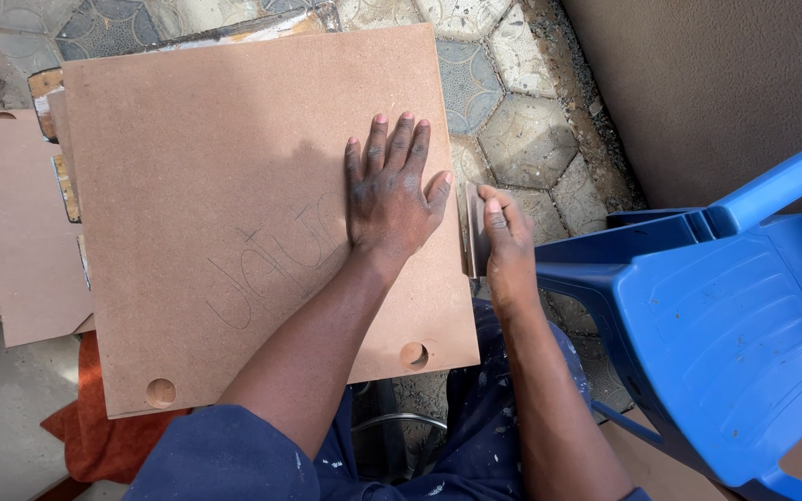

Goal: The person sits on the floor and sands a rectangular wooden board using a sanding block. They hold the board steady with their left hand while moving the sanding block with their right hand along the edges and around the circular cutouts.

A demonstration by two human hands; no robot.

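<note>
Your left hand (pixel 390 190) lies flat, fingers spread, palm down on the board (pixel 262 213), near its right edge. It grips nothing; it only presses. The board is a brown fibreboard panel, square-ish, lying across your lap and tilted a little, with pencil lettering across the middle and two round recesses, one at each corner of the near edge.

Your right hand (pixel 505 243) is closed on a small folded abrasive sheet (pixel 475 232), thumb on top and fingers curled behind, holding it against the board's right edge.

Handling, as a judgement: the board looks stiff and thin, moderately light, with a smooth dusty face that could slide on your knees. Corners and edges of this material probably chip easily. Best hold is by two opposite edges, or flat pressure from above as now. The sheet is thin and floppy, so the fold gives it body; pinch it close to the fold.

Pose: left forearm crosses diagonally over the board, wrist straight. Right forearm runs up alongside the right edge, wrist slightly bent inward.

More boards (pixel 11 223) lie to the left, a blue chair (pixel 726 315) stands at right, and the paved floor (pixel 522 130) is beyond.
</note>
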